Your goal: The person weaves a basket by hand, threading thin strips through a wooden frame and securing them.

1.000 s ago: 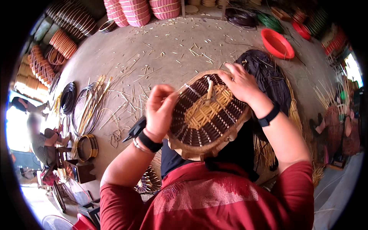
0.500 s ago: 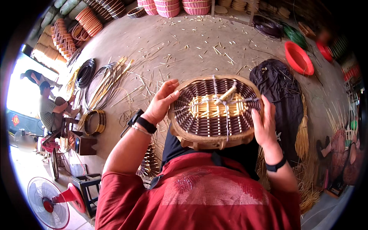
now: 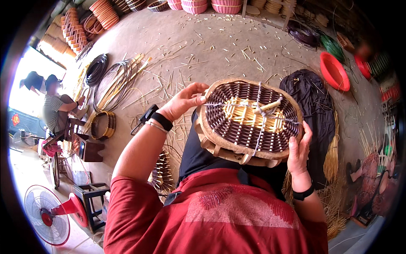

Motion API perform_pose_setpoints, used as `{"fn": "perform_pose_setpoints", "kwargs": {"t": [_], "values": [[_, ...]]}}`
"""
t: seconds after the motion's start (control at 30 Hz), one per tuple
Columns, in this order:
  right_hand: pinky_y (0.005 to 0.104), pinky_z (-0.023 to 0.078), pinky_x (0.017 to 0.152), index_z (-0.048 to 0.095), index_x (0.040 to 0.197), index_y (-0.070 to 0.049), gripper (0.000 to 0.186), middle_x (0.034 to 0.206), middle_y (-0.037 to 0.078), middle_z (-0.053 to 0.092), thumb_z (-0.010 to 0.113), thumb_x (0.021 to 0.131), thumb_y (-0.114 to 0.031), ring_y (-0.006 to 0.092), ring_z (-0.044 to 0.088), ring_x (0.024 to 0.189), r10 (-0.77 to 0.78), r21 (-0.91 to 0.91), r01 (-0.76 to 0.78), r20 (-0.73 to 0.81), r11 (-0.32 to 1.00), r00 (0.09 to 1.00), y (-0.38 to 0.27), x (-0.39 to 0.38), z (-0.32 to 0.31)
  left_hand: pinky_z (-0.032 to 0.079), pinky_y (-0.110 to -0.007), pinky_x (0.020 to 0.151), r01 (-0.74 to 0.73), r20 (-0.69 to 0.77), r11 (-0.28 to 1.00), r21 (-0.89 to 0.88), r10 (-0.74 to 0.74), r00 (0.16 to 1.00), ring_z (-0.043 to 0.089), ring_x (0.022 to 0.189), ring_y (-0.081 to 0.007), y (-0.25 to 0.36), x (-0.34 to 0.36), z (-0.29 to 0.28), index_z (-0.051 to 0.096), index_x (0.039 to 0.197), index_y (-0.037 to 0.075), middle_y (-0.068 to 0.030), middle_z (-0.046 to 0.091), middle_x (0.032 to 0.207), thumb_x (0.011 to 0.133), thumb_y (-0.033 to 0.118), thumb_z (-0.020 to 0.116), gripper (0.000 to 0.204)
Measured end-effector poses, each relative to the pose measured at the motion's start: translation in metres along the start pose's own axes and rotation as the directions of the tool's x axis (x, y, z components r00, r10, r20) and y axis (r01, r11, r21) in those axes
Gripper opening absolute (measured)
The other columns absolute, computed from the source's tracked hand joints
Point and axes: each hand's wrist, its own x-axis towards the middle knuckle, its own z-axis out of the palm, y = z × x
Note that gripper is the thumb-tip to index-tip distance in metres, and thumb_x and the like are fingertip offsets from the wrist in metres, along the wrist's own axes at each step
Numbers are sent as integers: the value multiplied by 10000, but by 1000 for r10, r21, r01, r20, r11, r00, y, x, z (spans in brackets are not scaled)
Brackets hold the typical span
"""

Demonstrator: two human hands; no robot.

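Note:
Above my lap, an oval wicker base (image 3: 237, 132) of dark brown strands with a pale centre lies against a light wooden mould (image 3: 204, 136). Grey cord crosses it both ways, with a short pale stick (image 3: 272, 104) caught at the crossing. My left hand (image 3: 185, 103) grips the mould's upper left edge, its thumb over the rim. At the lower right edge my right hand (image 3: 299, 151) holds the mould, thumb and fingers raised along its side. The underside of the mould is mostly hidden; blocky wooden parts show along its near side.
Cut cane bits litter the floor. Coiled strands (image 3: 97, 70) and a woven ring (image 3: 103, 125) lie left, near a seated person (image 3: 57, 108). A fan (image 3: 47, 216) stands lower left. Dark cloth (image 3: 311, 101) and a red basin (image 3: 334, 72) are right; stacked baskets (image 3: 194, 5) line the back.
The mould with its wicker base has shifted right and turned clockwise, showing more of its near side. My right hand has moved lower and slightly right; my left hand stays on the upper left edge.

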Motion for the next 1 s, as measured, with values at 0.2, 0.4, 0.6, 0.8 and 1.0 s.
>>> {"fn": "perform_pose_setpoints", "kwargs": {"t": [0.2,0.4,0.6,0.8,1.0], "values": [[454,346,1247,208,1671,22,961,1585,210,493,628,1048,-578,301,495,1449,15,141,-23,63,990,998,-11,-36,0,349,-389,1254,90,198,982,-164,-57,978,582,1376,-212,1,-11,-10,558,1546,-7,-76,682,1446,884,507,891,902],[451,315,1287,166,1704,-33,1094,1639,154,406,834,946,-454,274,432,1503,102,482,-207,233,851,967,-30,-47,-41,418,-373,1209,177,380,975,-134,-115,918,635,1316,-207,28,-16,3,594,1525,-29,-85,718,1418,869,428,925,865],[455,332,1283,134,1713,2,1070,1656,183,385,822,960,-322,288,424,1528,75,499,-213,281,840,957,-60,-55,-44,466,-376,1173,169,415,985,40,-170,894,658,1277,-226,34,-53,-11,621,1483,-67,-133,734,1385,888,446,881,828],[432,454,1201,158,1716,-60,1089,1589,182,478,892,943,-279,272,525,1445,148,481,-318,358,817,922,-109,-64,-14,519,-414,1150,195,256,947,-256,-128,958,691,1280,-248,-10,-90,-77,623,1463,-82,-160,730,1401,908,749,752,1008],[436,373,1244,125,1732,-44,1099,1614,175,468,855,945,-274,270,506,1461,215,548,-393,361,739,908,-155,-67,36,573,-475,1123,372,172,801,-470,-331,928,735,1233,-313,25,-90,-101,588,1496,-66,-194,717,1416,1088,774,353,963]]}}
